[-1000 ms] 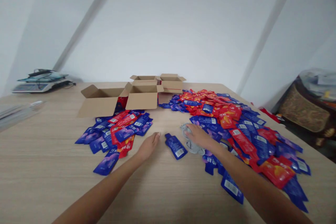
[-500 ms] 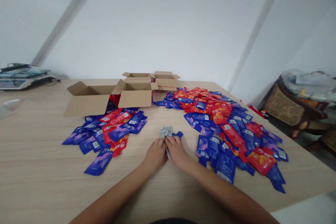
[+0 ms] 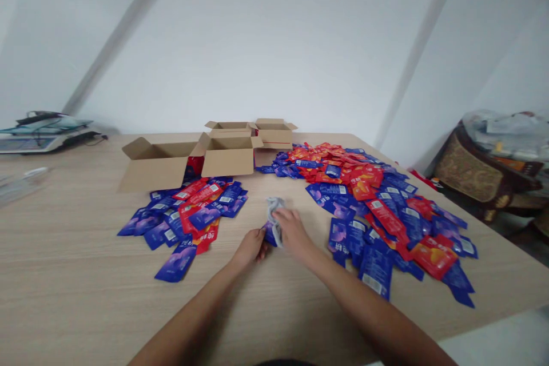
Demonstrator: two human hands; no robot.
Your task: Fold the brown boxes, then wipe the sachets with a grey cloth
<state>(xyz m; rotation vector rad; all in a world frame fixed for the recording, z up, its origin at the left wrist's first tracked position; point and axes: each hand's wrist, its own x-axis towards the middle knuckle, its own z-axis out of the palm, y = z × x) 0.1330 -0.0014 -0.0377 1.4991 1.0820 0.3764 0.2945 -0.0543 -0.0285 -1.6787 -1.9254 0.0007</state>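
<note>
Between my hands, at the middle of the table, lies a blue-purple pouch (image 3: pixel 269 234). My left hand (image 3: pixel 252 246) pinches its left end, fingers closed. My right hand (image 3: pixel 293 233) is closed on a grey cloth (image 3: pixel 274 207), which rests against the pouch and covers its right part. To the left is a small pile of blue and red pouches (image 3: pixel 205 216), with one blue pouch (image 3: pixel 176 261) at its near edge. A much larger heap of red and blue pouches (image 3: pixel 388 229) spreads over the right side.
Open cardboard boxes (image 3: pixel 228 163) stand behind the left pile, one box (image 3: pixel 156 174) nearest the left. A flat device with things on it (image 3: pixel 47 136) sits at the far left, with clear plastic (image 3: pixel 21 186) before it. Beyond the table's right edge is a patterned chair (image 3: pixel 476 171).
My hands, together on the cloth before, have moved apart. The left now holds the pouch's end, while the right has the cloth over it. The view has shifted slightly.
</note>
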